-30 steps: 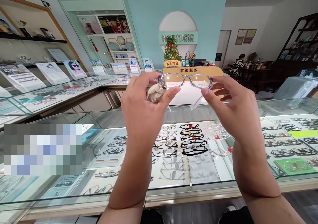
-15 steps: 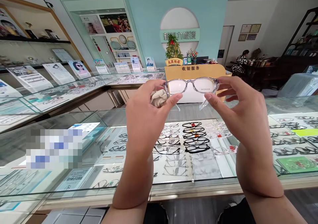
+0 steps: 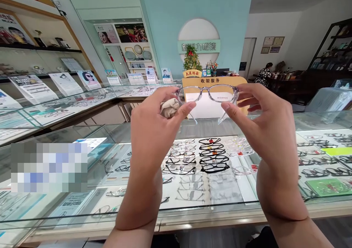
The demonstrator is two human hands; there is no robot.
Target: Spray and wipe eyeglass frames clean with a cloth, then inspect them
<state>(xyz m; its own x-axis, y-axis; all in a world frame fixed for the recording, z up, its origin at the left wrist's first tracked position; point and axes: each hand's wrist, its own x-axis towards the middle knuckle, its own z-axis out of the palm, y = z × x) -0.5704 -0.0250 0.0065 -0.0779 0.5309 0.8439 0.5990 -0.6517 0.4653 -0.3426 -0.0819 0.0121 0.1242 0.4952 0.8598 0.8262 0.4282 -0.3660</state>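
Observation:
A pair of clear-framed eyeglasses [image 3: 204, 89] is held up in front of me, above the glass counter. My left hand [image 3: 156, 119] pinches its left end between thumb and fingers. A crumpled beige cloth [image 3: 169, 108] is tucked in the palm of that same hand. At the other end of the frame, my right hand [image 3: 264, 116] grips with the thumb below and the fingers above. The temples hang down, unfolded, beneath the lenses. Pale lettering shows on the right lens.
Below my hands, a glass display case [image 3: 162, 218] contains rows of spectacles, among them black frames [image 3: 214, 160]. Small standing cards [image 3: 62, 83] line the left counter. A wooden cashier desk [image 3: 189, 82] with a plant [image 3: 191, 59] is ahead. A person [image 3: 264, 75] sits at the far right.
The view has tilted and shifted slightly, so the background sits lower. My hands and the eyeglasses appear a little further left, with the same hold on the frame.

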